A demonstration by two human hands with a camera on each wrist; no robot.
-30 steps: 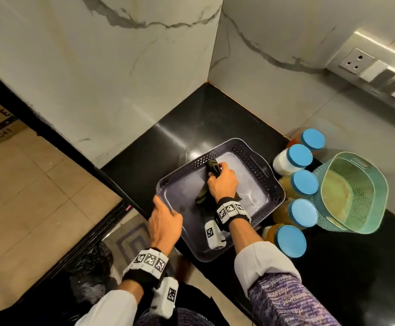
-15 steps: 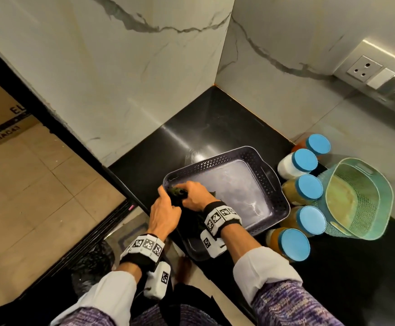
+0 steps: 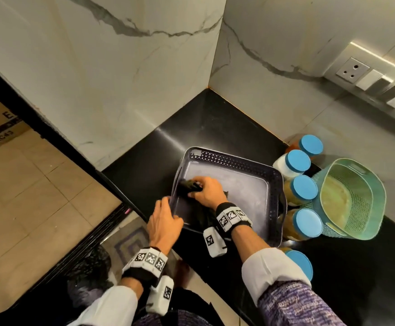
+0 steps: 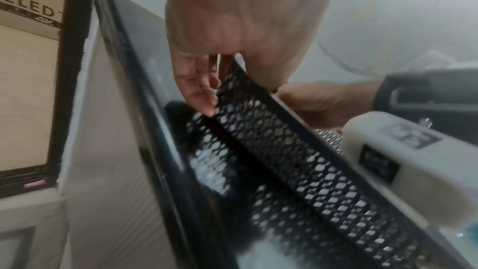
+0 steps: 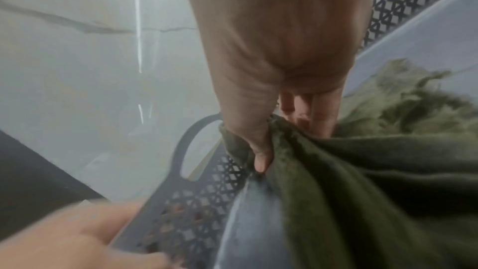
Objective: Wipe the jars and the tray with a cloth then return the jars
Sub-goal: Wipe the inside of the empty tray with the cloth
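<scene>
Both: left hand (image 3: 164, 222) grips tray (image 3: 234, 161) wall, right hand (image 3: 207, 192) bunches cloth (image 5: 362, 171) inside.

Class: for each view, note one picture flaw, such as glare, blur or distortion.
Head view: wide-angle bending of the walls, glare streak on the counter. Left wrist view: tray mesh soft, near device blurred. Right wrist view: left hand smeared by blur, cloth fairly sharp.

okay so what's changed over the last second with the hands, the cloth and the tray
The right hand swept the cloth from the tray's far wall to its left wall. The left hand kept its grip on the near-left rim. The jars stayed beside the tray.
</scene>
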